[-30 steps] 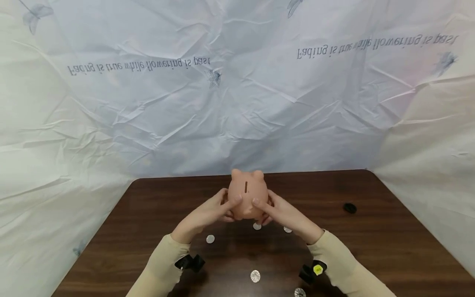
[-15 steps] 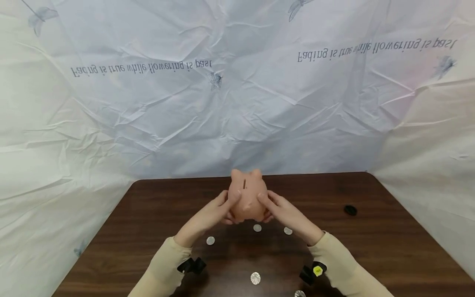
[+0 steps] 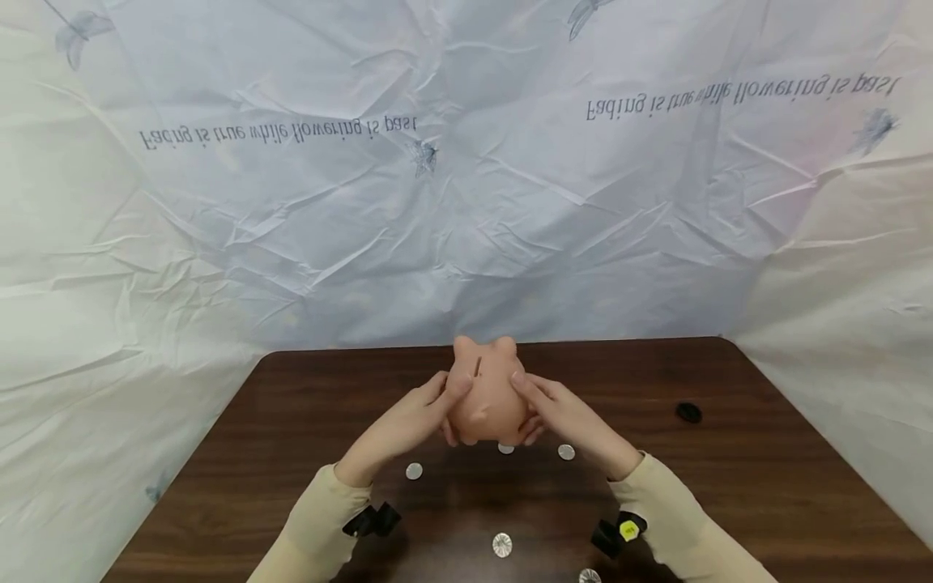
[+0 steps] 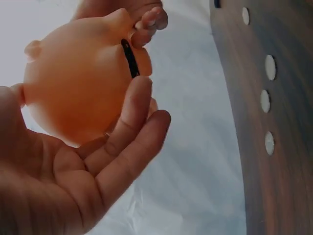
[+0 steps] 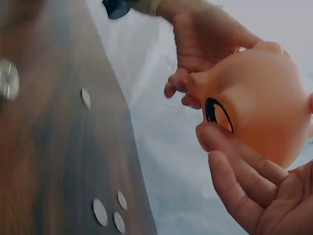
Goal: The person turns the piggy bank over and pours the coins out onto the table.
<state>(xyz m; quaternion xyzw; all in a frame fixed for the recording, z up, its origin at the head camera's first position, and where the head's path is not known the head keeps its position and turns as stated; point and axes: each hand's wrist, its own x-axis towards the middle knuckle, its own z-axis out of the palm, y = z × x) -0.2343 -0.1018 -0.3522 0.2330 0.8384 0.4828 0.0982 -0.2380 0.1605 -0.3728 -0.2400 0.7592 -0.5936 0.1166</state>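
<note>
A pink piggy bank (image 3: 496, 409) is raised off the table between both hands, ears up, with its coin slot (image 3: 477, 367) showing left of centre on the back. My left hand (image 3: 415, 414) grips its left side, thumb over the back and fingers bent underneath. On the opposite side my right hand (image 3: 564, 411) holds it the same way. Both wrist views show the black-rimmed hole (image 5: 211, 108) in the belly, uncovered, with fingertips of the right hand (image 5: 249, 183) at its edge. In the left wrist view, a finger of the left hand (image 4: 93, 176) reaches that rim.
Several silver coins lie on the dark wooden table (image 3: 306, 437), including one coin (image 3: 414, 470) by the left wrist and another coin (image 3: 502, 545) nearer the front. A round black plug (image 3: 688, 412) lies at the right. White printed cloth (image 3: 466, 227) hangs behind the table.
The piggy bank has turned and tipped slightly, so its slot now sits further left and slants. It has dropped a little, and the right thumb has moved up its side.
</note>
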